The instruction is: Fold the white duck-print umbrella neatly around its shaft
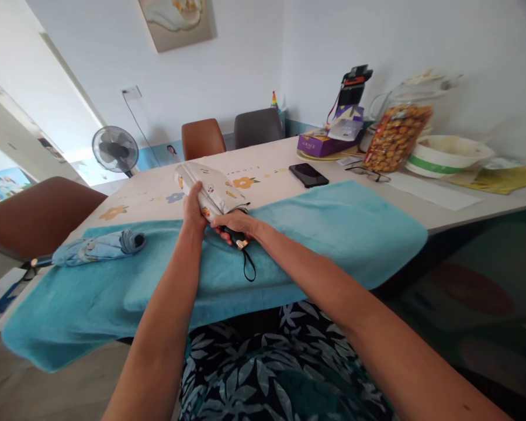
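A folding umbrella [214, 186] with white printed fabric is held over the table in both my hands. Its canopy is gathered and loosely folded, pointing away to the left, while the black handle with a wrist loop hangs toward me. My left hand [196, 209] is closed round the left side of the fabric. My right hand [236, 222] grips the lower end of the canopy near the handle; part of its fingers is hidden. A rolled blue umbrella [97, 248] lies on the teal towel [333, 225] to the left of my hands.
A black phone [308, 175] lies beyond the towel. Eyeglasses [368, 173], a jar of brown snacks [397, 137], a white bowl [447, 155] and a purple box [322, 144] stand at the right. Chairs [203, 138] and a fan [115, 149] are behind the table.
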Tool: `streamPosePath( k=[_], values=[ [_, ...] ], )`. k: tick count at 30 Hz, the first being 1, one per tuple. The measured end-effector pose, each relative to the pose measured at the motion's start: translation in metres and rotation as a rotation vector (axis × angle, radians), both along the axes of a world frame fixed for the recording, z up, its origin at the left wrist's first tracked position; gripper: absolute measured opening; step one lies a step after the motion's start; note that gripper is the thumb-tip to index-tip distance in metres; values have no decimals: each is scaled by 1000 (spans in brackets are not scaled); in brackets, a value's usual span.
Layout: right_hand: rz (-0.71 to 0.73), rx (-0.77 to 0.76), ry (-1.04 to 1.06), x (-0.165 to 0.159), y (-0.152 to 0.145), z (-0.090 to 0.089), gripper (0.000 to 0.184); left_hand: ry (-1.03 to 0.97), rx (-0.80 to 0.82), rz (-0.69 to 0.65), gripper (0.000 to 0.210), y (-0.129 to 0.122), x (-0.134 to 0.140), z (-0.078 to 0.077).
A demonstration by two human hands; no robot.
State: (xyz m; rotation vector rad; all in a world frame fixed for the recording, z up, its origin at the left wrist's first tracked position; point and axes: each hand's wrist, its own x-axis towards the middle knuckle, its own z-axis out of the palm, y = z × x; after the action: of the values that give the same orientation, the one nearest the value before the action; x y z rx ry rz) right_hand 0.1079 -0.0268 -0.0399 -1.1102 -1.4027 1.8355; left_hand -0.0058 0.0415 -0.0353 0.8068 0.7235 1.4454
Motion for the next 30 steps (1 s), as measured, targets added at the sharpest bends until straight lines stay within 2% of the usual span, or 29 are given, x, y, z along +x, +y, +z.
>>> streamPosePath(
  k=[3,7,11,18,24,27,30],
  values=[
    [40,18,4,1,-1,1,25,-106,5,-42,40,-5,0,6],
    [5,53,31,0,-3,2,23,-145,10,-11,40,-6,-6,10],
    [-17,91,126,-3,-4,3,15,-90,64,15,45,-3,-13,8],
    [33,111,172,-1,-2,-1,17,122,170,73,61,1,-25,5],
    [84,99,146,2,-5,1,20,98,198,126,65,7,-38,3],
    [7,118,114,-1,-6,3,19,29,129,143,58,11,-39,3],
    [-160,156,78,-4,-5,1,19,19,-39,198,48,10,-28,4]
  ],
)
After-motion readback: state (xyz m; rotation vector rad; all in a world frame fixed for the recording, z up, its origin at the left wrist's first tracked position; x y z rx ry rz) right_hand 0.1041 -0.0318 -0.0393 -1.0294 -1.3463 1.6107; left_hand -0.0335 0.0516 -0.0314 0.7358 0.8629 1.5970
